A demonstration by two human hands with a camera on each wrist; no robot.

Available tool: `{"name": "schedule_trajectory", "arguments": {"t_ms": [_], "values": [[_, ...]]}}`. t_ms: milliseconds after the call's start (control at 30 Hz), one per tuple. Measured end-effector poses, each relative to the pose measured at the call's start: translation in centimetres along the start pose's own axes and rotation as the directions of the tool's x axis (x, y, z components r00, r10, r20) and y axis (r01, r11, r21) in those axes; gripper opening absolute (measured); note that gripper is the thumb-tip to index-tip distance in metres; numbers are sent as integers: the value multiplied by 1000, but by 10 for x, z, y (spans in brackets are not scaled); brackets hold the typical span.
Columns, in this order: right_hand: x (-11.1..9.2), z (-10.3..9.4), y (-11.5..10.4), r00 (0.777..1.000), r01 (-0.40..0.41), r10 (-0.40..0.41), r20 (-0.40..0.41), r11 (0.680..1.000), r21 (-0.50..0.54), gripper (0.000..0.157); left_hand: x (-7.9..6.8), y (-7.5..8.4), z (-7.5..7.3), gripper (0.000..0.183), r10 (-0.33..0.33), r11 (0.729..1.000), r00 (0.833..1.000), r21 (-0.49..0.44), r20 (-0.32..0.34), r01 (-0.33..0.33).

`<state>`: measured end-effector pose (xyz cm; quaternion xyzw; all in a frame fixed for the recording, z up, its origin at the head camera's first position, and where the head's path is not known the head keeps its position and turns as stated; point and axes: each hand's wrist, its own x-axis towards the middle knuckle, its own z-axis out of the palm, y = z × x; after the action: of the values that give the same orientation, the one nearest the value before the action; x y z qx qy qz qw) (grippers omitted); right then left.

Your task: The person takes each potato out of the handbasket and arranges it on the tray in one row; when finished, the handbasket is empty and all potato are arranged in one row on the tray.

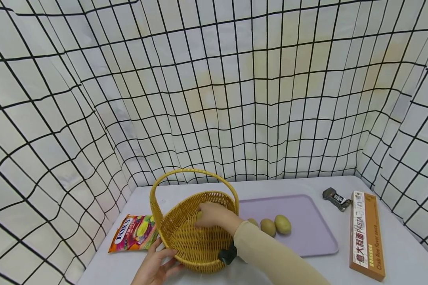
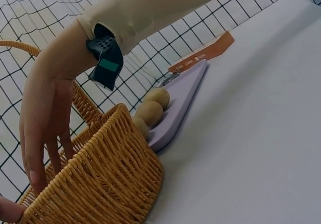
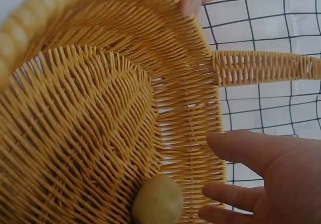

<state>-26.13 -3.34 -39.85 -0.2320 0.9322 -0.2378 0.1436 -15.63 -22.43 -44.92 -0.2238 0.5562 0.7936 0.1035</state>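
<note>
Left hand [image 1: 158, 265] grips basket [image 1: 199, 247] at near-left rim. Right hand [image 1: 215, 215] inside basket, fingers spread, nothing held; potato [image 3: 157, 201] just beside it. Three more potatoes [image 1: 283, 224] on tray [image 1: 314, 233], right.

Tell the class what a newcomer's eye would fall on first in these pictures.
Probably the wicker basket comes first, at the near side of the white table, with the left hand gripping it and the right hand inside, near a potato. Next, left of it, comes the bright FOX'S candy bag; right of it, potatoes lie on a lilac tray.
</note>
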Motion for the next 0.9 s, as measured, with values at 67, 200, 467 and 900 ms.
{"name": "schedule_trajectory", "arguments": {"t_ms": [67,200,467,900], "values": [[4,3,-1,1000,-9,9,-2,1000,-11,61,0,-1,0,100,0,1000,1000,4,0,0],[9,10,-2,1000,-17,16,-7,992,-128,60,0,-2,-1,100,1,1000,1000,12,3,-1],[9,13,-7,998,-38,25,-58,971,-235,36,-1,-4,-4,99,-11,1000,1000,13,-1,11],[17,17,-15,993,-119,109,-49,944,-309,37,0,-5,-2,102,-9,1000,1000,16,-3,9]]}}
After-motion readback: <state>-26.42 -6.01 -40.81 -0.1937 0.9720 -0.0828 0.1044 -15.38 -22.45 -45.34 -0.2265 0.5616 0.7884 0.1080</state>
